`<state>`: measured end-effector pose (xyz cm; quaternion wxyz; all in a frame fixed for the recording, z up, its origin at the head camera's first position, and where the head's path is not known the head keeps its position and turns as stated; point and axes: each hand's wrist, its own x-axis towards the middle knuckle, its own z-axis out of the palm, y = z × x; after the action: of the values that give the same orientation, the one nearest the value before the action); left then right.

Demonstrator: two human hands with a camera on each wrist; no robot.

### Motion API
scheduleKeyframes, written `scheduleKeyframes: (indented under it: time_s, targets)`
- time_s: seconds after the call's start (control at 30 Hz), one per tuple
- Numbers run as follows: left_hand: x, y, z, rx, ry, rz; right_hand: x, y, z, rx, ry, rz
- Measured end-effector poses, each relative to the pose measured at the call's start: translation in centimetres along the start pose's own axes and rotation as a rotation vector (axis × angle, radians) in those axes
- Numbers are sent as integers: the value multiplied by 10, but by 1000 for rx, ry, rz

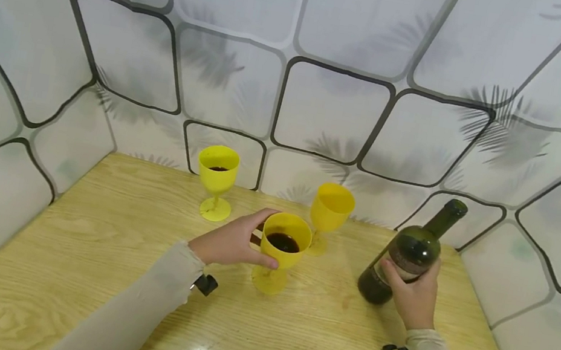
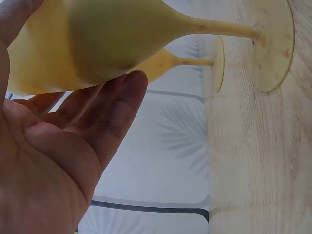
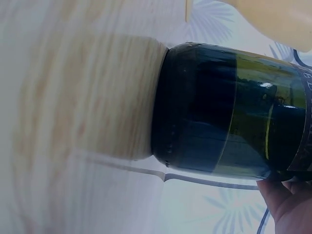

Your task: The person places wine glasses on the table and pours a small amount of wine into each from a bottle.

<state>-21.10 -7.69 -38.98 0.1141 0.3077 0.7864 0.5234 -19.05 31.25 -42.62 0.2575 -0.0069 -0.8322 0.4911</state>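
Fingers of the left hand (image 1: 231, 244) curl around the near goblet (image 1: 284, 246); right of that goblet, the right hand (image 1: 415, 297) grips the wine bottle (image 1: 408, 253).

The yellow goblet (image 1: 283, 248) stood upright on its foot near the middle of the wooden table, holding dark red liquid partway up its bowl; the dark green wine bottle (image 1: 407, 255) stood well to its right, uncorked, leaning slightly, base on the table.
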Motion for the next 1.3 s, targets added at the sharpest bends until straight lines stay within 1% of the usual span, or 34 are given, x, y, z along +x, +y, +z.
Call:
scheduleKeyframes:
  time_s: [0.23,0.37,0.47,0.57,0.73,0.9,1.0,1.13,1.3]
  targets:
    - [0,-1,0,7,11,-8,0,1,0,20,-12,-1]
    - [-1,-2,0,-43,22,-39,0,1,1,35,-15,-11]
    - [-2,-2,1,-87,45,-64,1,2,2,51,-20,-25]
    - [-1,-3,2,-94,76,-66,1,3,2,59,-22,-25]
    - [2,-5,4,-82,104,-36,2,3,0,59,-32,-6]
    - [6,-8,1,-88,122,-22,3,1,0,62,-30,-9]
    - [8,-9,-3,-90,130,-33,4,2,1,66,-26,-16]
    - [12,-10,-6,-82,134,-54,4,3,0,53,-22,-4]
    - [17,-13,-8,-96,161,-85,2,4,-2,46,-36,14]
